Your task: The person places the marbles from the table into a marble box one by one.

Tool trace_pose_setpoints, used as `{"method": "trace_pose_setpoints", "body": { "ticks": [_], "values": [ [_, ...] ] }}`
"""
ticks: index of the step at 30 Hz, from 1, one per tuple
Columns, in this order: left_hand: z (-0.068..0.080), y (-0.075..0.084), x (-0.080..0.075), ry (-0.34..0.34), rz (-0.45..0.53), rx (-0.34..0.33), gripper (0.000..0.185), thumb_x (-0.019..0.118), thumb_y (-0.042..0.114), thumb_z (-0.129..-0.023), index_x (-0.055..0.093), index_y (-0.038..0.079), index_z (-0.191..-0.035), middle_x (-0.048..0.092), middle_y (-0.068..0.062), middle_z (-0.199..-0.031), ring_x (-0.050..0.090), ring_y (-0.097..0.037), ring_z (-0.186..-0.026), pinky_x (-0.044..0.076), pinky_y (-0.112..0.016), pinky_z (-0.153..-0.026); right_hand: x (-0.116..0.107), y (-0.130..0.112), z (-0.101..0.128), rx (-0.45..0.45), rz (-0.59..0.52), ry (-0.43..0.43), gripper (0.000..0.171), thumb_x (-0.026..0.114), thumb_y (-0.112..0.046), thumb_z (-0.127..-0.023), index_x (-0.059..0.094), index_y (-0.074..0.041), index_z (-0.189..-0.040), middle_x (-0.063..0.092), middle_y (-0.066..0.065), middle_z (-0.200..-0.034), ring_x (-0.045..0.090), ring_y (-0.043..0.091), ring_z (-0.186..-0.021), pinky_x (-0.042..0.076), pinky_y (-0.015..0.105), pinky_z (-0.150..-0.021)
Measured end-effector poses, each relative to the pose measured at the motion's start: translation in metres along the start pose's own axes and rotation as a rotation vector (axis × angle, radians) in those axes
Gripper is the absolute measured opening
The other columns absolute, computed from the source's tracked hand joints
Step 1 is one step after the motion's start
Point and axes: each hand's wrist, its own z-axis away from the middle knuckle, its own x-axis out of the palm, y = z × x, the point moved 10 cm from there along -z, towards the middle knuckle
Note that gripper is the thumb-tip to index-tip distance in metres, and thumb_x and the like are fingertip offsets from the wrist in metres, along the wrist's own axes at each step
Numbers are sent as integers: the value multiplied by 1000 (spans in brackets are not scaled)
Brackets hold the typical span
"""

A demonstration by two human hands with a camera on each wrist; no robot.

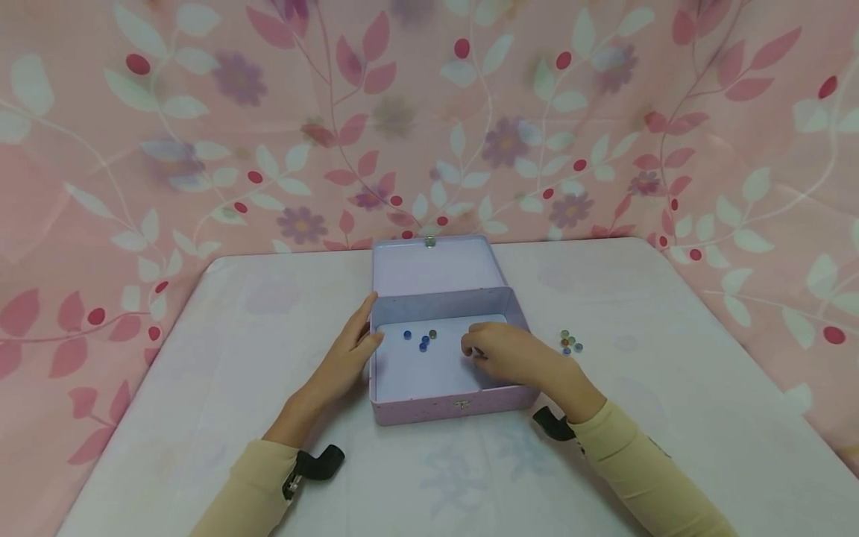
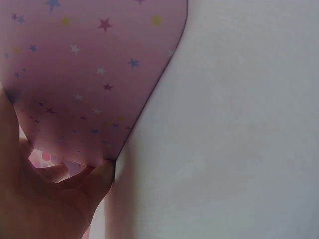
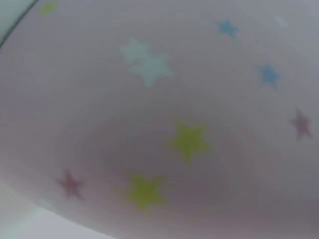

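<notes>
An open lilac tin box (image 1: 439, 298) with small stars on its outside stands mid-table, its lid (image 1: 432, 265) leaning back. Several small marbles (image 1: 423, 341), mostly blue, lie on its pale floor. My left hand (image 1: 361, 337) lies flat along the box's left wall, thumb at the rim; the left wrist view shows my left hand (image 2: 75, 184) pressing the starred wall (image 2: 89, 74) near a corner. My right hand (image 1: 475, 349) reaches over the right wall into the box, fingers curled downward; what is under them is hidden. The right wrist view shows only the blurred starred wall (image 3: 164, 124).
Several more marbles (image 1: 570, 344) sit in a small cluster on the white table (image 1: 671, 388) just right of the box. A pink floral cloth (image 1: 201, 149) hangs behind and around the table. Black wrist straps (image 1: 322, 462) rest near the front.
</notes>
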Motion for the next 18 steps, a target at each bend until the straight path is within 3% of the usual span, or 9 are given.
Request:
{"method": "trace_pose_setpoints", "body": {
  "ticks": [10, 18],
  "values": [
    [-1, 2, -3, 1, 1, 5, 66, 41, 30, -105, 5, 33, -161, 3, 12, -168, 12, -27, -156, 18, -55, -124, -29, 7, 7, 29, -10, 46, 12, 67, -10, -92, 72, -12, -103, 66, -5, -96, 60, 9, -86, 53, 27, -75],
    [0, 1, -1, 3, 0, -5, 67, 42, 27, -105, 5, 34, -160, 3, 12, -168, 11, -28, -156, 18, -56, -123, -56, 23, 17, 62, -50, 127, 14, 65, -4, -91, 72, -11, -101, 67, -2, -96, 60, 12, -86, 54, 31, -78]
  ]
}}
